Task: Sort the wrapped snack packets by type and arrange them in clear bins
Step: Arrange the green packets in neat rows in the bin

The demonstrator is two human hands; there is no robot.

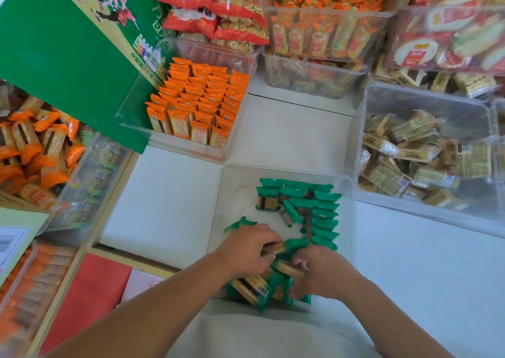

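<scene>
Green-wrapped cracker packets [322, 222] are recorded in the near clear bin [235, 177], one gripped by the left hand [248, 251], one by the right hand [322, 271], hands close together; packet print too blurred to be read.

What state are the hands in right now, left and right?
Left hand: closed, gripping the upper green packet.
Right hand: closed, gripping the lower green packet.

snack shop, stacked bins [328, 13] of packets
</scene>
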